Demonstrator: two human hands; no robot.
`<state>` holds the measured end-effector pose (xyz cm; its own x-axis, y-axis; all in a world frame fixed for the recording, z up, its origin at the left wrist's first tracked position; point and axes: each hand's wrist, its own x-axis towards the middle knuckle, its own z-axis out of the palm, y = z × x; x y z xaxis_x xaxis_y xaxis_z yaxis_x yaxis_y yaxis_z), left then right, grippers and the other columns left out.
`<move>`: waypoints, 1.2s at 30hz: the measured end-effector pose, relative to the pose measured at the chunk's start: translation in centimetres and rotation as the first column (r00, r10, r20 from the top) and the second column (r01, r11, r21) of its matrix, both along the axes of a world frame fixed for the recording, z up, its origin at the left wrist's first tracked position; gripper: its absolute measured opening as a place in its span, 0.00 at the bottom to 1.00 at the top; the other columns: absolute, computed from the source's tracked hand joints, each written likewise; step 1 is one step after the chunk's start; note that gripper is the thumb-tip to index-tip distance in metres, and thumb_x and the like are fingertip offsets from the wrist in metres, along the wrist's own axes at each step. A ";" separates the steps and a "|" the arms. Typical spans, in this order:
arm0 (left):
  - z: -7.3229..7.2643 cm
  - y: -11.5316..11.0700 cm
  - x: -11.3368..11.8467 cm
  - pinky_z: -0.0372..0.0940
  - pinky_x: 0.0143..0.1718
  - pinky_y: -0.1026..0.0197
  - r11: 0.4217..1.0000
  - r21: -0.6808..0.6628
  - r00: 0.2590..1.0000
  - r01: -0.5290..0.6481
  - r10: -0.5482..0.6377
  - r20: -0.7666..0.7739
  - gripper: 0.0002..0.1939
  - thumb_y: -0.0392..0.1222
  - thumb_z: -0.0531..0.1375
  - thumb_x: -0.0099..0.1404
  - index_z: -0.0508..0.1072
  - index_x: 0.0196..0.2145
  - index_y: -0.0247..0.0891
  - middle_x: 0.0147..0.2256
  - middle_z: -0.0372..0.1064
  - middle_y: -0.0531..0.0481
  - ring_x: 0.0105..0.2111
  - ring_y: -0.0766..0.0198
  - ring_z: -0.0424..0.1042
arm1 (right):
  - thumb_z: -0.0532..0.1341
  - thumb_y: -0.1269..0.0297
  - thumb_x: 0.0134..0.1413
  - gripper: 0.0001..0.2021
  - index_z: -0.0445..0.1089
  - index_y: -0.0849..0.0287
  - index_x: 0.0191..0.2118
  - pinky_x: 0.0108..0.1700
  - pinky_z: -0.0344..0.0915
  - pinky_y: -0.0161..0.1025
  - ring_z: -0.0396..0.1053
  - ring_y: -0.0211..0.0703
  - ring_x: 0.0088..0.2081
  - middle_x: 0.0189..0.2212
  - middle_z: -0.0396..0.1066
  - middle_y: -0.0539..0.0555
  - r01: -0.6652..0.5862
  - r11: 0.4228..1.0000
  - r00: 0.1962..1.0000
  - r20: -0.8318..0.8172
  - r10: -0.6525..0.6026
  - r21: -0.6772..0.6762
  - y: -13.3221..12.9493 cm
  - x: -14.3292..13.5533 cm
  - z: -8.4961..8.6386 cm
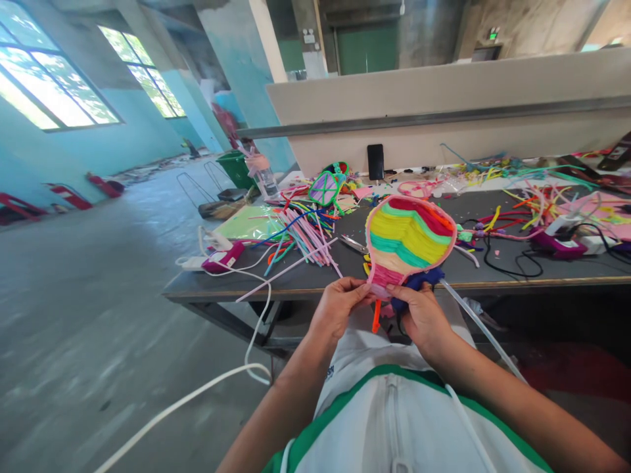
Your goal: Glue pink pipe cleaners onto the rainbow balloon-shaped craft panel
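A balloon-shaped pipe-cleaner craft (411,233) with red, yellow, teal and pink bands and a pink rim is held up at the table's front edge. My left hand (340,305) pinches the lower left of its narrow pink end. At the lower right of that end, my right hand (421,315) pinches with the thumb in front. Behind the craft, against the right hand, is a dark blue glue gun (424,279), partly hidden; a long translucent glue stick (483,328) runs out of it to the lower right. An orange piece (376,316) hangs below the craft.
Left of the craft lie scissors (353,245) and a bundle of pipe cleaners (308,233). Purple power strips (223,257) with cables sit at both sides. A phone (375,162) leans on the divider. A bottle (263,176) stands at the back left. A white cable (187,401) crosses the floor side.
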<state>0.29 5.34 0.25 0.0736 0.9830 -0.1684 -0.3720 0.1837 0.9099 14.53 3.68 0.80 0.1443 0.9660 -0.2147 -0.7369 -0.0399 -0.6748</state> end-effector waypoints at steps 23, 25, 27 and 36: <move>-2.1 -0.3 0.8 0.70 0.29 0.65 0.987 0.144 0.995 -0.067 0.076 -0.062 0.15 0.46 0.72 0.47 0.79 0.30 0.33 0.23 0.75 0.50 0.22 0.67 0.72 | 0.73 0.77 0.28 0.25 0.71 0.56 0.38 0.36 0.73 0.38 0.76 0.42 0.31 0.30 0.79 0.46 -0.026 1.000 0.999 -0.019 0.027 0.014 0.3 0.1 -0.6; -2.1 -0.4 0.9 0.70 0.29 0.65 0.984 0.148 0.993 -0.096 0.105 -0.052 0.15 0.45 0.72 0.47 0.79 0.30 0.33 0.23 0.75 0.50 0.22 0.67 0.72 | 0.74 0.74 0.29 0.24 0.71 0.56 0.38 0.35 0.73 0.38 0.76 0.41 0.30 0.30 0.79 0.48 -0.061 0.998 0.998 -0.012 0.061 0.018 0.3 0.0 -0.5; -2.1 -0.6 0.8 0.69 0.29 0.65 0.982 0.146 0.990 -0.122 0.130 -0.049 0.15 0.45 0.72 0.47 0.79 0.31 0.33 0.23 0.76 0.50 0.22 0.67 0.72 | 0.75 0.72 0.30 0.23 0.71 0.57 0.37 0.34 0.73 0.37 0.76 0.41 0.30 0.30 0.79 0.49 -0.082 0.996 0.997 0.003 0.082 0.031 0.4 0.1 -0.7; -1.8 -0.9 -1.5 0.69 0.30 0.67 0.970 0.078 0.971 -0.232 0.227 0.069 0.18 0.44 0.74 0.43 0.78 0.31 0.33 0.24 0.75 0.51 0.23 0.69 0.72 | 0.76 0.69 0.34 0.19 0.72 0.58 0.36 0.32 0.72 0.35 0.77 0.42 0.31 0.32 0.79 0.53 -0.041 0.999 0.987 0.155 0.038 0.022 0.3 6.0 -2.0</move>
<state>-1.25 4.45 -1.51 -0.1483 0.9852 -0.0863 -0.4485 0.0107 0.8937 20.56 3.98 -1.18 0.1355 0.9763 -0.1687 -0.6218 -0.0488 -0.7817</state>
